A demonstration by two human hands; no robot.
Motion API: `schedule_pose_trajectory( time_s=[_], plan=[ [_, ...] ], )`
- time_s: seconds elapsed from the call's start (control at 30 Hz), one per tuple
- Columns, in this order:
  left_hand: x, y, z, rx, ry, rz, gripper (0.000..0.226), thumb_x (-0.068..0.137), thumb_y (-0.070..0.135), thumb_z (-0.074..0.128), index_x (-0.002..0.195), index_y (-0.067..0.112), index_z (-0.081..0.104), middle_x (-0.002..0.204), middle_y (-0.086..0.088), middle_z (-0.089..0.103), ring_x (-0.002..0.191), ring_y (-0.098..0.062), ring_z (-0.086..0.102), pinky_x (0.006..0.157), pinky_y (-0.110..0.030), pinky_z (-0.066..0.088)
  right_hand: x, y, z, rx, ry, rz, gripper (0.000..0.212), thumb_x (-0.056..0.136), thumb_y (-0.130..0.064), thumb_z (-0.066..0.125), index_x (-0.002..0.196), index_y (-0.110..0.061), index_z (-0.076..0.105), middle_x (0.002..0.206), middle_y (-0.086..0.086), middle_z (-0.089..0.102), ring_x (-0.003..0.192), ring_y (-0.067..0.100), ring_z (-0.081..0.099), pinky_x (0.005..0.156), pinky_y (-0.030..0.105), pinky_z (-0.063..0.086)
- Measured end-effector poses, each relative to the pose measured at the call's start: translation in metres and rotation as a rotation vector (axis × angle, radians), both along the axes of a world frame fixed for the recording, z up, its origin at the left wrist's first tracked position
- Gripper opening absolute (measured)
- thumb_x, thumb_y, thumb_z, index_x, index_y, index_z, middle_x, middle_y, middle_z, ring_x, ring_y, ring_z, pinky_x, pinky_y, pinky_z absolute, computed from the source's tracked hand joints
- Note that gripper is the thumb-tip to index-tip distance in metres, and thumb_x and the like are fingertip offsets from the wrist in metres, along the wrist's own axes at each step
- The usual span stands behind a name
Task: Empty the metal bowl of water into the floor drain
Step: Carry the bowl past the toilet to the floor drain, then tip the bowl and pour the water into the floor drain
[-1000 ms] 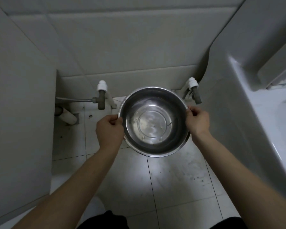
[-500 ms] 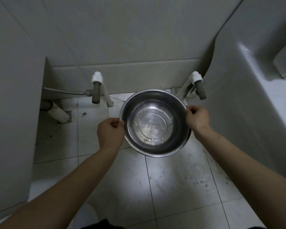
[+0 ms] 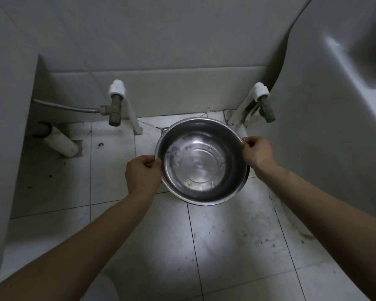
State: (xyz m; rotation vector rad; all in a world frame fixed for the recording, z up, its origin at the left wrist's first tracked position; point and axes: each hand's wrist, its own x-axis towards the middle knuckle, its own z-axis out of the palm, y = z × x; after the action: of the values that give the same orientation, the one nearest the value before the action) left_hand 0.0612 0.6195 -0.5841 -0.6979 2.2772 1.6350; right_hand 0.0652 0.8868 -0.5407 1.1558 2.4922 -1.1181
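A round metal bowl with water in its bottom is held level above the white floor tiles. My left hand grips its left rim and my right hand grips its right rim. A small corner of a metal floor drain shows just past the bowl's far left edge; the bowl hides the rest of it.
Two wall valves, a left valve with a hose and a right valve, stick out above the floor. A white pipe lies at the left. A grey panel stands at the left and a white toilet body at the right.
Both hands have carried the bowl lower and farther forward, toward the floor by the back wall, and the view has tipped down. The grip on the rim is unchanged.
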Motion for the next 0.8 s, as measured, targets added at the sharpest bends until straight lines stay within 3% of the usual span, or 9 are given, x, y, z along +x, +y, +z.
schedule_pose_trajectory(
  time_s=[0.2, 0.43, 0.53, 0.7, 0.8],
  plan=[
    [0.002, 0.011, -0.019, -0.007, 0.001, 0.001, 0.018, 0.089, 0.021, 0.071, 0.105, 0.013, 0.075, 0.089, -0.003, 0.076, 0.082, -0.028, 0.075, 0.085, -0.047, 0.062, 0.004, 0.011, -0.017, -0.01, -0.008, -0.057, 0.025, 0.102, -0.016, 0.054, 0.097, -0.009, 0.077, 0.095, 0.011, 0.073, 0.099, 0.03, 0.069, 0.1, 0.049, 0.055],
    [0.002, 0.025, -0.035, 0.02, -0.017, -0.012, 0.022, 0.088, 0.021, 0.071, 0.107, 0.011, 0.076, 0.089, -0.004, 0.077, 0.081, -0.028, 0.075, 0.083, -0.047, 0.062, 0.006, 0.022, -0.02, -0.027, -0.023, -0.087, 0.025, 0.104, -0.017, 0.053, 0.1, -0.006, 0.075, 0.098, 0.014, 0.072, 0.1, 0.03, 0.067, 0.095, 0.043, 0.055],
    [0.0, 0.028, -0.04, 0.019, -0.016, -0.014, 0.023, 0.088, 0.021, 0.072, 0.108, 0.011, 0.076, 0.089, -0.005, 0.077, 0.082, -0.028, 0.075, 0.085, -0.047, 0.062, 0.005, 0.025, -0.021, -0.018, -0.029, -0.076, 0.026, 0.104, -0.018, 0.053, 0.097, -0.008, 0.076, 0.091, 0.011, 0.071, 0.098, 0.029, 0.068, 0.096, 0.047, 0.056],
    [-0.005, 0.029, -0.046, 0.014, -0.013, -0.013, 0.02, 0.089, 0.019, 0.071, 0.107, 0.012, 0.077, 0.09, -0.005, 0.077, 0.082, -0.027, 0.075, 0.085, -0.047, 0.062, 0.0, 0.025, -0.022, -0.011, -0.013, -0.078, 0.027, 0.103, -0.017, 0.053, 0.086, -0.011, 0.072, 0.078, 0.006, 0.064, 0.085, 0.025, 0.063, 0.084, 0.04, 0.053],
    [-0.007, 0.028, -0.048, 0.011, -0.019, 0.002, 0.022, 0.09, 0.018, 0.071, 0.11, 0.01, 0.075, 0.09, -0.006, 0.077, 0.08, -0.028, 0.076, 0.082, -0.047, 0.063, -0.002, 0.023, -0.023, -0.03, 0.003, -0.088, 0.025, 0.103, -0.015, 0.053, 0.089, -0.01, 0.073, 0.078, 0.005, 0.064, 0.086, 0.024, 0.063, 0.086, 0.039, 0.052]
  ],
)
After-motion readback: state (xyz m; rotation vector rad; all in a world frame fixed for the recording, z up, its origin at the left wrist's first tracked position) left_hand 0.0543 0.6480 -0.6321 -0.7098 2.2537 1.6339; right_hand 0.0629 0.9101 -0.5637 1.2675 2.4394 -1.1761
